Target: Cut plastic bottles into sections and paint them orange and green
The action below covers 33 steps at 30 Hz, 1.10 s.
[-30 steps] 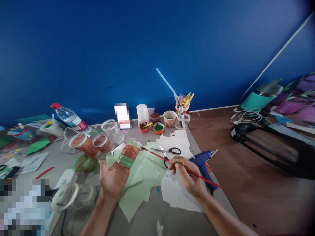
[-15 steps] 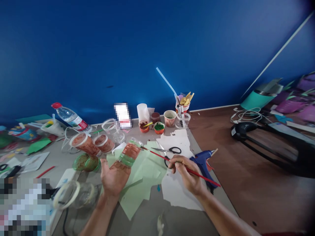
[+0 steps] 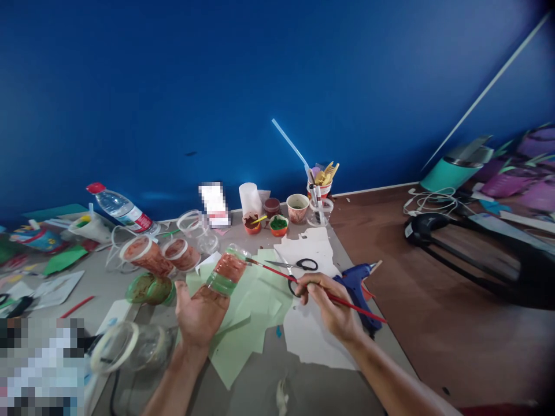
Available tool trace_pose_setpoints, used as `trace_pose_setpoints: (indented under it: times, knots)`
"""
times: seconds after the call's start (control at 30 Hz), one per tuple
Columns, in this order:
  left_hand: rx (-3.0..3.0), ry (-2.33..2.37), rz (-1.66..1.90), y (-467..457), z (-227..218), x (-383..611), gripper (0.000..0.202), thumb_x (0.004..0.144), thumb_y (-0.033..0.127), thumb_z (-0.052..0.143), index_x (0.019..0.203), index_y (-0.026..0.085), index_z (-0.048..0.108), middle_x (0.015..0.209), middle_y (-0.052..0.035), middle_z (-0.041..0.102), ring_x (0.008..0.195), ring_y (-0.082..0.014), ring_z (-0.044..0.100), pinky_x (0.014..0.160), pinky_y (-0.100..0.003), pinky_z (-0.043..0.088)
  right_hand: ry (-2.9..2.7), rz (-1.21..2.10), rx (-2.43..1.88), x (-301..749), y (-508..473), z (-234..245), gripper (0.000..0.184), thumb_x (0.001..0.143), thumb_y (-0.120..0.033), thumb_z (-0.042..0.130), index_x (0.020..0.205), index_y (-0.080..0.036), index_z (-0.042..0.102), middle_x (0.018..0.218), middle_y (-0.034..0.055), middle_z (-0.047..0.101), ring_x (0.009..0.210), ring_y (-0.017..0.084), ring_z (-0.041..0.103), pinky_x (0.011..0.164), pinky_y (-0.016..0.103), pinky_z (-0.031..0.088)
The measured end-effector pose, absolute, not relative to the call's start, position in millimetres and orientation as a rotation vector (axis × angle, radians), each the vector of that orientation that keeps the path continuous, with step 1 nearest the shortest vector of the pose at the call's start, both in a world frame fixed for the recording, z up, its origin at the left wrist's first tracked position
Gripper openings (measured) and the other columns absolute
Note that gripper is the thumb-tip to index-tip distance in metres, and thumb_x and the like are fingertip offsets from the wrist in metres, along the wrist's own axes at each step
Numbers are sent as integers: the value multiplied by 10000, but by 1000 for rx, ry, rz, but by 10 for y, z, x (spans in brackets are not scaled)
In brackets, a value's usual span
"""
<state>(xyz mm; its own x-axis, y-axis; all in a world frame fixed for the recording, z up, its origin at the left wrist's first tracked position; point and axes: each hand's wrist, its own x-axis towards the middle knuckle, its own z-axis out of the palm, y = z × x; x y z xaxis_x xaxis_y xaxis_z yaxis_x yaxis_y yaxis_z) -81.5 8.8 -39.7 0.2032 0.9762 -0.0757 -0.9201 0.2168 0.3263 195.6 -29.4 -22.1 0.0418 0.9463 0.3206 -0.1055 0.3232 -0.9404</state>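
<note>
My left hand holds up a clear plastic cup, tilted to the right and painted with reddish-brown and green bands. Most of its fingers are hidden at or behind the cup. In my right hand a thin red paintbrush is pinched, its bristles at the cup's upper right end; I cannot tell whether they touch it. Under both lie green paper sheets and torn white paper. Scissors and a blue glue gun rest near my right hand.
Behind stand small paint pots, brown and green, and a paper cup. To the left are brown-painted cups, a water bottle and a clear cup. A black frame-like object lies right; a blue wall rises behind.
The whole view has shifted slightly, so things appear a little farther left. Both hands keep nearly the same pose, with the brush still at the cup's end.
</note>
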Motion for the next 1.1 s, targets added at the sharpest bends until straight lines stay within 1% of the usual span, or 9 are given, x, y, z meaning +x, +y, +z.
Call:
trace_pose_setpoints:
  times: [0.1, 0.2, 0.3, 0.43, 0.53, 0.67, 0.87, 0.97, 1.1]
  knots:
    - [217, 324, 1362, 100, -421, -847, 682, 881, 625, 401, 1238, 78, 596, 1056, -229, 715, 1078, -343, 650, 917, -488, 522, -1221, 1002, -863, 1977, -299, -216, 212, 898, -331, 545, 839, -179, 680, 714, 47, 667, 535, 137, 599, 508, 265, 498]
    - [224, 341, 1376, 107, -463, -873, 630, 884, 610, 414, 1207, 109, 619, 1090, -208, 711, 1071, -346, 653, 913, -513, 518, -1193, 1037, -778, 1979, -313, -220, 219, 901, -355, 548, 865, -185, 681, 743, 52, 676, 532, 136, 595, 517, 278, 508]
    - [251, 368, 1365, 109, -500, -891, 604, 891, 594, 414, 1167, 106, 642, 1094, -216, 708, 1055, -364, 657, 884, -525, 530, -1231, 1083, -740, 1967, -320, -237, 229, 910, -367, 536, 911, -188, 679, 776, 61, 688, 542, 140, 603, 533, 292, 515]
    - [245, 344, 1381, 126, -516, -904, 619, 911, 584, 375, 1161, 85, 641, 1080, -233, 707, 987, -367, 685, 802, -501, 570, -1224, 1080, -791, 1966, -303, -269, 207, 908, -333, 538, 893, -184, 681, 773, 58, 687, 556, 138, 607, 550, 288, 516]
    - [199, 254, 1382, 152, -515, -918, 604, 918, 588, 353, 1174, 120, 636, 1103, -208, 706, 1046, -356, 663, 851, -512, 548, -1199, 1080, -811, 1984, -283, -278, 212, 902, -331, 540, 872, -177, 682, 754, 58, 684, 559, 142, 608, 540, 282, 512]
    - [212, 189, 1390, 173, -532, -941, 572, 918, 576, 378, 1135, 120, 647, 1090, -189, 716, 1059, -347, 658, 889, -509, 532, -1203, 1069, -787, 1997, -280, -277, 199, 898, -322, 551, 869, -182, 690, 740, 52, 681, 555, 139, 603, 534, 274, 503]
    - [223, 204, 1362, 162, -566, -954, 568, 931, 550, 365, 1166, 103, 626, 1115, -217, 699, 1035, -352, 670, 824, -485, 571, -1149, 1118, -667, 1983, -304, -303, 190, 911, -332, 546, 915, -205, 688, 777, 50, 685, 562, 140, 603, 547, 289, 510]
    - [230, 188, 1356, 157, -556, -953, 565, 929, 564, 357, 1180, 131, 619, 1110, -190, 709, 1038, -329, 673, 843, -467, 567, -1201, 1103, -723, 1983, -293, -288, 203, 911, -330, 538, 901, -194, 687, 780, 56, 690, 555, 140, 603, 549, 291, 506]
    - [244, 209, 1336, 155, -539, -950, 605, 923, 589, 341, 1190, 116, 607, 1128, -201, 699, 1045, -323, 671, 858, -457, 562, -1223, 1049, -839, 1990, -266, -283, 202, 906, -305, 532, 882, -183, 691, 743, 53, 688, 544, 137, 599, 532, 273, 491]
